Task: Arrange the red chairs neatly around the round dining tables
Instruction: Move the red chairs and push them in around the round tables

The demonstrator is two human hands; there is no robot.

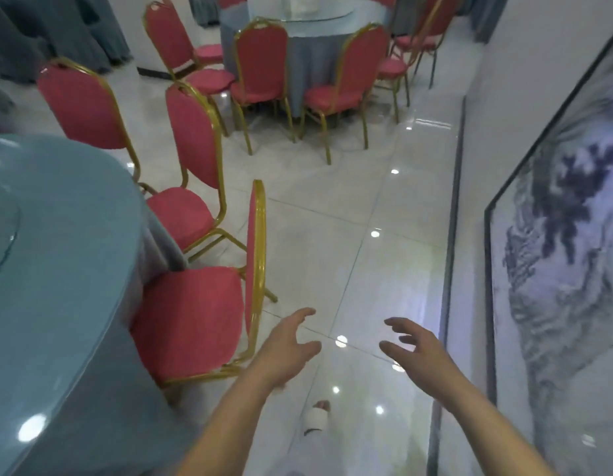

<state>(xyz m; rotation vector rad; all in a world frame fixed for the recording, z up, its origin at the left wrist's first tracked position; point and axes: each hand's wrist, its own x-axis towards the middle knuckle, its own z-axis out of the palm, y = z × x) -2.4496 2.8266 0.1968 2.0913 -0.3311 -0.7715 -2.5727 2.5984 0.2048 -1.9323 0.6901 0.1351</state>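
I have both hands out, fingers spread wide and holding nothing — my left hand (287,352) sits just beside the backrest of the nearest red chair (191,317), my right hand (415,348) well apart over bare tile. The chair lies ahead and to my left, seat already tucked to the round desk (57,269), its back edge-on and running away from me. Glossy white floor (367,218); a narrow aisle runs along the wall painting (566,252) on my right.

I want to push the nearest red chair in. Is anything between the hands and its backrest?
Nothing visible. The left hand is open just beside the nearest chair's backrest, and only bare floor lies between it and the right hand.
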